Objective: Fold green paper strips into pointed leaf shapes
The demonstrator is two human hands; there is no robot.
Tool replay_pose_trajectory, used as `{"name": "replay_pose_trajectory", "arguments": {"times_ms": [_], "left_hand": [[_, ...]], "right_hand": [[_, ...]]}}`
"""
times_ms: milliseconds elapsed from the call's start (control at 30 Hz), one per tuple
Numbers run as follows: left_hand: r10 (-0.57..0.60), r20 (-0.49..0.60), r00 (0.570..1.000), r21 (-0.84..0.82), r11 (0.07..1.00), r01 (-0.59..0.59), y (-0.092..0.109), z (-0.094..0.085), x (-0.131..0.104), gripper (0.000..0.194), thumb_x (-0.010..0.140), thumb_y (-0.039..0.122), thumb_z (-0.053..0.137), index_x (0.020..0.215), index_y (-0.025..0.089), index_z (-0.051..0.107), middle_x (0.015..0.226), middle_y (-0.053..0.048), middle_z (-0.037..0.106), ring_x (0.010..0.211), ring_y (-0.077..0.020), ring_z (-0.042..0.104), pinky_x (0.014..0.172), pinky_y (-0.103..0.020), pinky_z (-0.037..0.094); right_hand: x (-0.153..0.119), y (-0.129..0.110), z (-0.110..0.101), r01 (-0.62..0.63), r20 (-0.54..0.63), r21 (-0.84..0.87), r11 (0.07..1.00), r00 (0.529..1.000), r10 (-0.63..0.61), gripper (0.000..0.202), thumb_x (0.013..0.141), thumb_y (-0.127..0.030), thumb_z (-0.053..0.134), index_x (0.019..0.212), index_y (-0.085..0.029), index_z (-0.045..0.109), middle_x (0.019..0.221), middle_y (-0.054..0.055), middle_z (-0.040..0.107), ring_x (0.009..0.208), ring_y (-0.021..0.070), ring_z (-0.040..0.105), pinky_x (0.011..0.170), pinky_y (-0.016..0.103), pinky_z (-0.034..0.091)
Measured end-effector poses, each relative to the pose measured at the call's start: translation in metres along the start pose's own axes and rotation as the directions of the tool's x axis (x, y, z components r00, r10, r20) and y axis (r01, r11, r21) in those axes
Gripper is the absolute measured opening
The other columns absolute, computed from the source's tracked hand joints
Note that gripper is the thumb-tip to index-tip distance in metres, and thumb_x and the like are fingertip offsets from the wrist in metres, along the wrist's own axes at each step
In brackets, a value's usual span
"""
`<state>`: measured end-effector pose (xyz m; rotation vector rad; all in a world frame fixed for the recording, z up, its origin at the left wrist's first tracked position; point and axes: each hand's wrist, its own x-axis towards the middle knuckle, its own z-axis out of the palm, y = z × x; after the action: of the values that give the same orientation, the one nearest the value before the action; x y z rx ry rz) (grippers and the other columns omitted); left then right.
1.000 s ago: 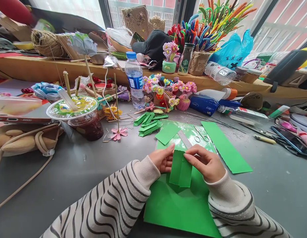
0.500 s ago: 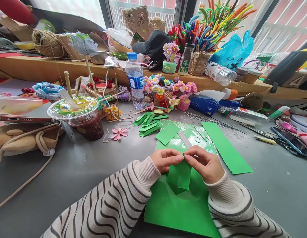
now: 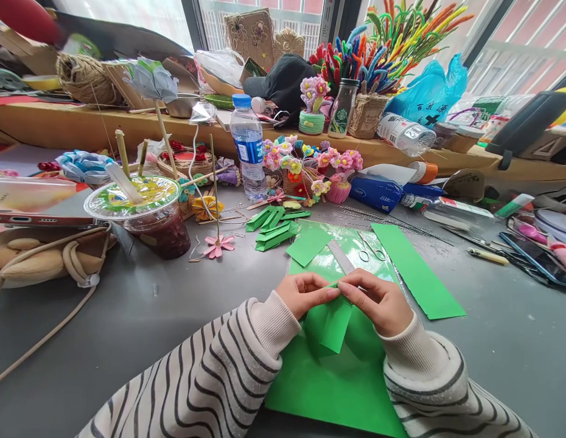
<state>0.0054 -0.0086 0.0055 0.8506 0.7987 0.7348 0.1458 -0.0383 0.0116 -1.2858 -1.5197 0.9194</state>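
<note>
We see a grey counter running across the view, with a crowded wooden ledge along its back, by the windows. Next biggest: large green sheet, flat on the counter in front of the person, partly under the hands. Long green strip lies slantwise on the counter, to the right of it. Drink cup with a domed lid and straw stands at left; water bottle with a blue cap is upright near the ledge. Left hand and right hand meet above the large sheet, fingertips close together. Grip on both is pinched closed, thumb against fingers, on the upper edge of the held green paper. That piece hangs down between the hands, tilted, over the large sheet; its top is partly hidden by fingers. We have a small green rectangle beyond the left hand, and a pile of folded green pieces to its left. Ruler slants just beside the rectangle, partly hidden, scissors to its right. Pink flower lies between cup and pile, thin stick rising from it.
</note>
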Motion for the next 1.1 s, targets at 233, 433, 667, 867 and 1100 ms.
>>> {"name": "replay_pose_trajectory", "arguments": {"times_ms": [233, 433, 667, 867, 1100], "left_hand": [[0.012, -0.028, 1.000, 0.074, 0.997, -0.010, 0.0012, 0.0015, -0.0013, 0.016, 0.046, 0.023, 0.068, 0.050, 0.011, 0.057, 0.044, 0.004, 0.052, 0.042, -0.0036, 0.044, 0.043, -0.017, 0.033], [-0.010, -0.003, 1.000, 0.064, 0.998, 0.010, 0.0015, 0.0021, -0.0027, 0.014, 0.047, 0.022, 0.067, 0.052, 0.012, 0.058, 0.042, 0.005, 0.052, 0.041, -0.0030, 0.043, 0.043, -0.016, 0.033], [-0.181, 0.008, 0.984, 0.027, 0.983, 0.180, 0.0023, -0.0020, -0.0022, 0.030, 0.050, 0.037, 0.064, 0.066, 0.012, 0.062, 0.054, -0.001, 0.057, 0.051, -0.0103, 0.052, 0.053, -0.024, 0.040], [-0.166, 0.007, 0.986, 0.075, 0.983, 0.165, 0.0021, -0.0039, -0.0019, 0.029, 0.045, 0.034, 0.067, 0.064, 0.012, 0.061, 0.058, -0.002, 0.057, 0.056, -0.0122, 0.053, 0.056, -0.026, 0.039], [-0.134, -0.066, 0.989, 0.216, 0.966, 0.145, 0.0051, -0.0015, -0.0032, 0.027, 0.045, 0.033, 0.067, 0.062, 0.012, 0.062, 0.045, 0.004, 0.047, 0.042, -0.0036, 0.038, 0.040, -0.018, 0.026]], "right_hand": [[-0.0003, -0.0030, 0.0009, -0.029, -0.027, 0.060, 0.998, 0.999, 0.030, 0.013, 0.064, -0.028, 0.055, 0.061, -0.016, 0.058, 0.056, 0.001, 0.050, 0.053, 0.0112, 0.046, 0.048, 0.022, 0.037], [-0.0005, -0.0031, 0.0004, -0.062, -0.033, 0.077, 0.995, 0.997, 0.065, 0.013, 0.064, -0.027, 0.055, 0.058, -0.016, 0.056, 0.052, -0.002, 0.045, 0.049, 0.0095, 0.042, 0.046, 0.021, 0.035], [0.0000, -0.0016, -0.0007, -0.103, -0.029, 0.161, 0.982, 0.994, 0.109, 0.012, 0.064, -0.026, 0.056, 0.059, -0.016, 0.055, 0.054, -0.002, 0.046, 0.051, 0.0093, 0.043, 0.049, 0.021, 0.035], [0.0001, -0.0004, 0.0007, -0.095, -0.042, 0.172, 0.981, 0.994, 0.104, 0.010, 0.064, -0.025, 0.057, 0.058, -0.016, 0.056, 0.054, -0.002, 0.048, 0.052, 0.0091, 0.044, 0.050, 0.020, 0.036], [-0.0004, -0.0004, 0.0009, -0.083, -0.033, 0.174, 0.981, 0.995, 0.090, 0.011, 0.063, -0.024, 0.057, 0.058, -0.015, 0.056, 0.054, -0.002, 0.048, 0.052, 0.0090, 0.044, 0.050, 0.020, 0.036]]}}
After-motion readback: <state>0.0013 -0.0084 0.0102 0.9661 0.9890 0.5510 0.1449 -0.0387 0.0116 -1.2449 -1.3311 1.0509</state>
